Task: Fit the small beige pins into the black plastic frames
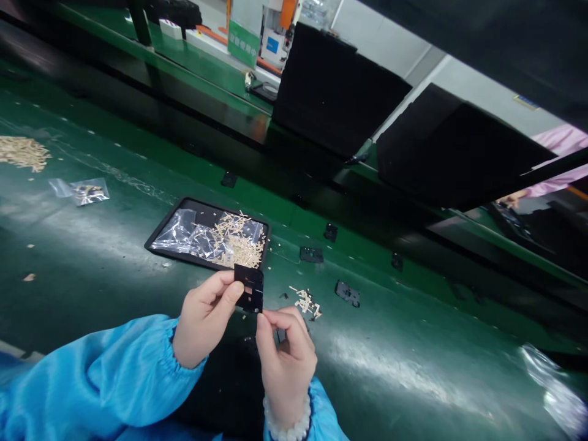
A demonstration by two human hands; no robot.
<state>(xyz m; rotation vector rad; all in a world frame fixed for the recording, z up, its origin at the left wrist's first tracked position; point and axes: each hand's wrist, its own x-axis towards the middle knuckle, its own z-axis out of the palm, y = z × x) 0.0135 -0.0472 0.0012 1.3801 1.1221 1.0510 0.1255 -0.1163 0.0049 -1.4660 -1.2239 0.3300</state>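
Note:
A flat black plastic plate with cut-outs (250,300) is pinched by its left side between the thumb and fingers of my left hand (206,315). At the plate's lower right corner, the thumb and index finger of my right hand (287,349) are pressed together; whether they grip the corner or a tiny piece there I cannot make out. Just beyond the plate lies a black tray (160,250) holding plastic bags and many small beige strips (243,248). A small heap of beige strips (307,303) lies on the table right of my hands.
Black plastic parts (312,254), (348,294) lie on the green table (395,343) to the right. At the left are a pile of beige pieces (22,153) and a small clear bag (89,192). Dark panels (340,92) stand behind; another person's pink sleeve (560,147) shows at the far right.

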